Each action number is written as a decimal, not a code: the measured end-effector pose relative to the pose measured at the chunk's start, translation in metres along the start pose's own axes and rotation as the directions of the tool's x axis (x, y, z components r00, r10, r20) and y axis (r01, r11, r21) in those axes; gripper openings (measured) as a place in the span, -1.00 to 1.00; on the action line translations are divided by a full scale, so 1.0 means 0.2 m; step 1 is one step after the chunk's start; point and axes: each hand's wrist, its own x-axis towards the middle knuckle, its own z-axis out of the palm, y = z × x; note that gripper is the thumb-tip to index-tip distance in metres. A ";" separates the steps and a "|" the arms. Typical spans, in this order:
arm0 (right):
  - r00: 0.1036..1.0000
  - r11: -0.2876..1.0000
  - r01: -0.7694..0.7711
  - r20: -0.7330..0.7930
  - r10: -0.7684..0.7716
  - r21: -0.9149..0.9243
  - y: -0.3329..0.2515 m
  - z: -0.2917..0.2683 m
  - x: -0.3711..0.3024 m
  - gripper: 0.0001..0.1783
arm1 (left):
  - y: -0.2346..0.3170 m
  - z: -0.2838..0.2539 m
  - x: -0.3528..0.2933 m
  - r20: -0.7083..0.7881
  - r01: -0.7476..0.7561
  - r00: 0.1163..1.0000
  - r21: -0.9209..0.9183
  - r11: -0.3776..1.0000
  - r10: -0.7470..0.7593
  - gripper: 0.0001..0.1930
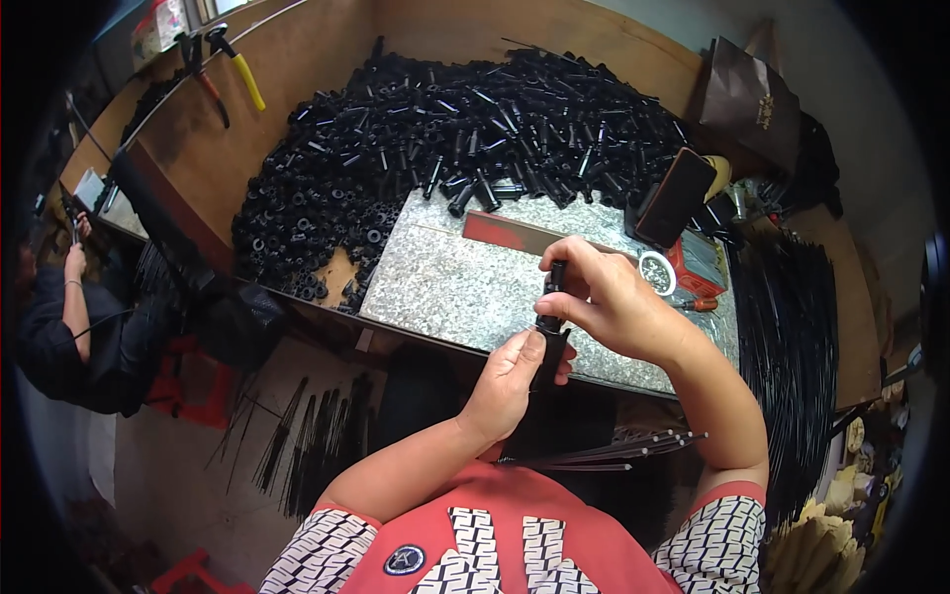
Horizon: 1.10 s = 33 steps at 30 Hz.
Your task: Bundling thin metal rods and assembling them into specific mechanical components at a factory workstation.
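My left hand (505,384) is closed around a dark part just beyond the front edge of the speckled board (435,282). Directly above it, my right hand (618,302) pinches a black tubular piece (556,277) between thumb and fingers, held upright. The two pieces meet, or nearly meet, between my hands; the fingers hide the exact joint. Behind the board rises a large heap of black tubular parts (495,119). Small black rings (297,228) lie piled at its left.
A red-brown bar (515,233) lies across the board. To its right are a white cup (656,272), a red box (693,272) and a propped phone (676,196). Long dark rods (787,346) stand at far right. Pliers (237,69) hang left; another person (74,327) sits beyond.
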 end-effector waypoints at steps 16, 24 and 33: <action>0.991 0.967 -0.113 -0.044 0.127 0.230 0.13 0.07 -0.08 -0.44 | 0.00 -0.03 0.02 -0.050 0.028 0.998 -0.065 0.997 -0.031 -0.61; 0.997 0.982 -0.081 0.021 0.079 0.169 0.17 0.13 -0.16 -0.60 | 0.00 -0.03 0.02 0.008 0.007 1.000 -0.086 0.996 -0.006 -0.60; 0.991 0.917 -0.108 0.117 0.068 0.385 0.17 0.09 -0.13 -0.76 | 0.02 -0.03 0.01 0.059 0.044 0.997 -0.067 0.997 -0.040 -0.59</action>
